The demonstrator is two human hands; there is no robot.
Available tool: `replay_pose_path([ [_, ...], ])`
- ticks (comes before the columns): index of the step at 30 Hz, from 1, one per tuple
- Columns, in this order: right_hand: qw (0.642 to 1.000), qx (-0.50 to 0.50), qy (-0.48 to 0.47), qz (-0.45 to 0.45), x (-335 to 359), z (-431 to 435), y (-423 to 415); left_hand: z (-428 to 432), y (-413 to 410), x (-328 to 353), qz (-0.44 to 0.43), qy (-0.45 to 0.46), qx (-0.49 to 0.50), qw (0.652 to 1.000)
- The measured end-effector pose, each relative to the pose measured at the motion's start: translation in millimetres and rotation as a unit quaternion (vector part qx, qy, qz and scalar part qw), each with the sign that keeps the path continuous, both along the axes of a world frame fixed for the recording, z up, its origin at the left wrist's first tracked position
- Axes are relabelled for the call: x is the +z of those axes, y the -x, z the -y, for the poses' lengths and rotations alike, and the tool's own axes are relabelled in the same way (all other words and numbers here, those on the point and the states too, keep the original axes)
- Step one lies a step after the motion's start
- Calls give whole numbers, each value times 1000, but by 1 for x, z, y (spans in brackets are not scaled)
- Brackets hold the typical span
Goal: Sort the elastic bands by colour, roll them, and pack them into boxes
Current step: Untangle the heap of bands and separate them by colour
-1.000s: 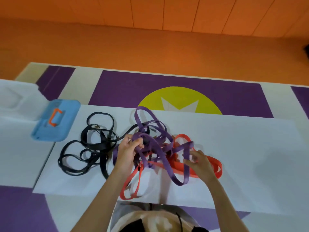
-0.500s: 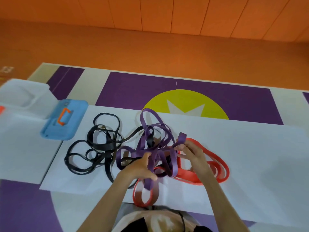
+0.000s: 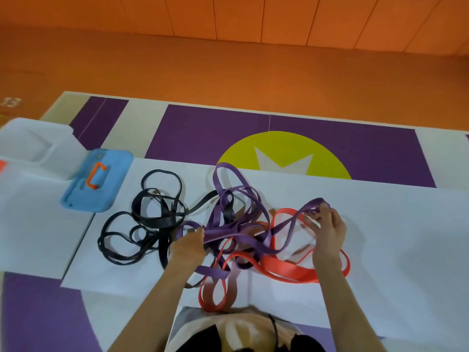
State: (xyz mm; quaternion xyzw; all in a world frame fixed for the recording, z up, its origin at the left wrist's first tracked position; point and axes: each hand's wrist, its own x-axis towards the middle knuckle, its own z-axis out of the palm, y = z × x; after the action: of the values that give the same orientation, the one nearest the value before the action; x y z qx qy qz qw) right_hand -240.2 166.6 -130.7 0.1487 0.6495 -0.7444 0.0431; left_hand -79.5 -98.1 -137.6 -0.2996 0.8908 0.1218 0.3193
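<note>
A tangle of purple bands (image 3: 236,219) lies on the white sheet (image 3: 393,224), mixed with red bands (image 3: 284,269) beneath and to the right. Black bands (image 3: 152,219) lie in loose loops to the left. My left hand (image 3: 187,246) is closed on purple bands at the tangle's left side. My right hand (image 3: 327,224) pinches the end of one purple loop and holds it raised to the right, above the red bands.
A blue lid with an orange handle (image 3: 95,184) lies at the left edge of the sheet, next to a clear plastic box (image 3: 38,148). The floor mat beyond is purple with a yellow circle (image 3: 284,153). An orange wall stands behind.
My right hand has pulled a purple loop out to the right, away from the tangle. My left hand has stayed gripping the purple bands on the left.
</note>
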Motion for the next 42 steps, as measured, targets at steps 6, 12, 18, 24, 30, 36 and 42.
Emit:
replay_pose_path([
  [6, 993, -94, 57, 42, 7, -14, 10, 1, -5, -8, 9, 95, -33, 995],
  [12, 991, 116, 63, 25, 21, 1, 3, -24, 24, 3, -210, -232, -39, 949],
  [18, 911, 410, 47, -3, 39, 38, -22, -74, 54, 21, -346, -529, 104, 768],
  [24, 884, 431, 121, 134, 29, 36, -19, -42, 42, 21, -361, -411, 107, 831],
  [30, 939, 272, -62, 202, -32, 16, -5, -13, 27, 42, -414, -394, 351, 742],
  [36, 828, 481, -270, 101, -79, 41, -40, 15, 20, 79, -541, -357, 435, 625],
  [42, 791, 486, -371, -4, -83, 51, -46, 55, 16, 115, -636, -290, 473, 536],
])
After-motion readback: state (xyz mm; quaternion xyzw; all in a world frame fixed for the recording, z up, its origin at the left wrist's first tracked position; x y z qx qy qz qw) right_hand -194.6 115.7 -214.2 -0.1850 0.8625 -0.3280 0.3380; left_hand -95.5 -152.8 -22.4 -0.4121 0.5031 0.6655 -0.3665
